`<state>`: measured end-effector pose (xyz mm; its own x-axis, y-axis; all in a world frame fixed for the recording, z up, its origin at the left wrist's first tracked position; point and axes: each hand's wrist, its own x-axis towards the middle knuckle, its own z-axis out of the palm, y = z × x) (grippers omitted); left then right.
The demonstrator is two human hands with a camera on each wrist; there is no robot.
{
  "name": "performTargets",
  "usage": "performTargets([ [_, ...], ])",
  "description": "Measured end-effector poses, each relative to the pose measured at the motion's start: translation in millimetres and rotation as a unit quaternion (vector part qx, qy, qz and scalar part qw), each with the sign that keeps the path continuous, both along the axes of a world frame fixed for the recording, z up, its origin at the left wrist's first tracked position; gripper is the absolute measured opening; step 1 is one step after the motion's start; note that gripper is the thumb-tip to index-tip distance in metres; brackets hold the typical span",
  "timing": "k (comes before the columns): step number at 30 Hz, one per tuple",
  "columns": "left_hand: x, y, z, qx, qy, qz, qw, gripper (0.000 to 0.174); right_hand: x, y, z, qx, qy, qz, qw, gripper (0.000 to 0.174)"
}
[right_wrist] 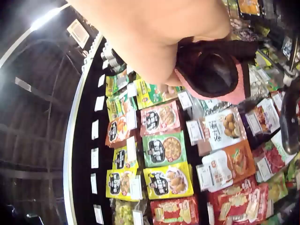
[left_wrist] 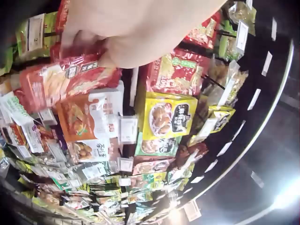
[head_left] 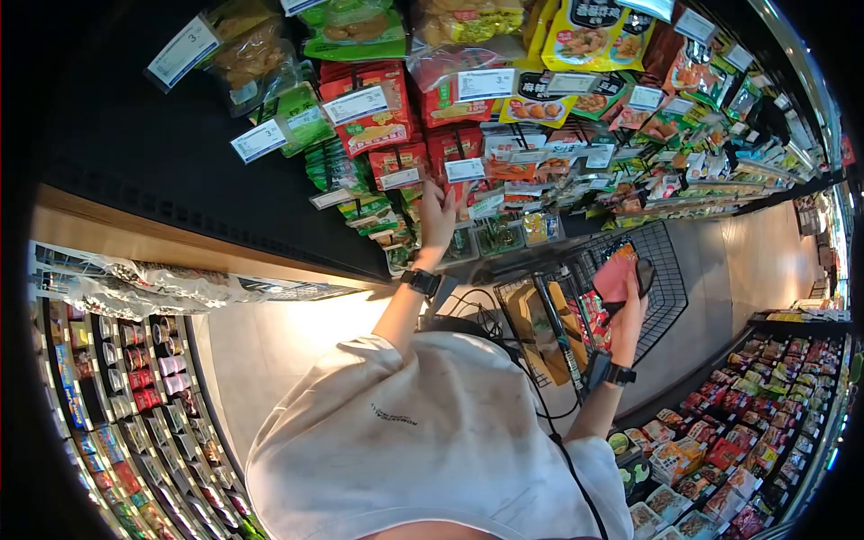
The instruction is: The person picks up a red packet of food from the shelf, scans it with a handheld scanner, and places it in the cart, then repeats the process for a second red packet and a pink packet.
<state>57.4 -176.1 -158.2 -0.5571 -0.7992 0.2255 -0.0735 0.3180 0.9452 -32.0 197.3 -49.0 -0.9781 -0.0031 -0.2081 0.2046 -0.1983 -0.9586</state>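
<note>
— Where do we find the left hand?

— We see it raised to the hanging rack that stands just beside the cart, on the cart's left. Its fingers curl over the top edge of a red packet with the thumb under it, so we call it a pinch on that packet. The packet sits among others of its kind, with white price tags clipped in front.

— What hangs close to it?

— In the left wrist view we make out an orange packet just below the red one. A yellow packet hangs beside that, on the same rack next to the cart.

— And the right hand?

— We see it held over the cart's wire basket, well apart from the rack. It grips a pink pouch with the fingers wrapped round it. A black thing sits against the pouch in the same grip, and we cannot tell what it is.

— Is anything in the cart?

— We see something yellow lying inside it near the handle, too blurred for us to name. On the cart's other side, away from the rack, run low shelves of packed goods.

— Anything on the wrists?

— We see a dark band on the left wrist, up by the rack. Another one is on the right wrist, near the cart's handle.
</note>
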Motion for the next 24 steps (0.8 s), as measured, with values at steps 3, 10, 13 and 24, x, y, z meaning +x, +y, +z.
performTargets([
  [3, 3, 27, 17, 0.173, 0.076, -0.012, 0.982, 0.024, -8, -25, -3, 0.032, 0.025, 0.076, 0.996, 0.044],
  [10, -13, 68, 19, 0.234, -0.037, -0.251, 0.939, 0.037, 22, -107, 16, 0.158, 0.11, 0.287, 0.938, 0.036],
  [13, -23, 106, 94, 0.298, 0.035, -0.233, 0.925, 0.046, 43, -131, 11, 0.261, 0.441, 0.263, 0.817, 0.056],
  [24, -35, 173, 202, 0.42, 0.16, -0.298, 0.842, 0.066, 8, -113, 87, 0.205, 0.483, 0.165, 0.835, 0.061],
])
